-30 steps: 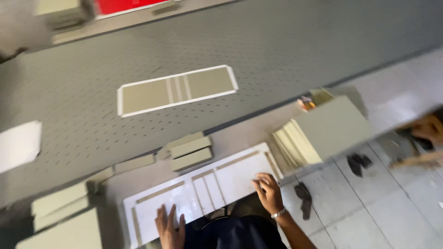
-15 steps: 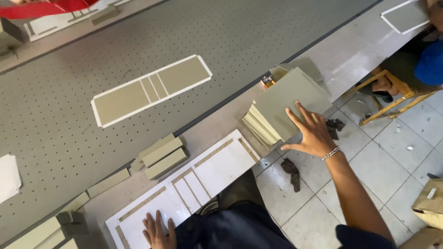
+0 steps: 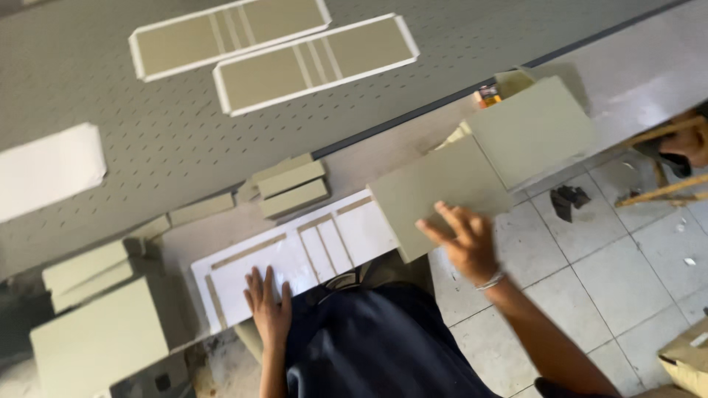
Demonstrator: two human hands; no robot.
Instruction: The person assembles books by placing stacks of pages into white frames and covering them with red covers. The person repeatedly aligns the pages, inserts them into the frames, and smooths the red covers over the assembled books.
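My right hand (image 3: pixel 466 243) grips a grey board (image 3: pixel 435 193); left hand (image 3: pixel 268 309) flat, fingers spread, on white sheet (image 3: pixel 295 258); board stack (image 3: pixel 532 129) beside.

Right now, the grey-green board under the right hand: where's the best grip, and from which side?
Probably the near right edge of the grey-green board, coming from the floor side. The board is thin and flat, and that corner juts past the bench edge over the tiles, so fingers can get under it. The right hand is already there.
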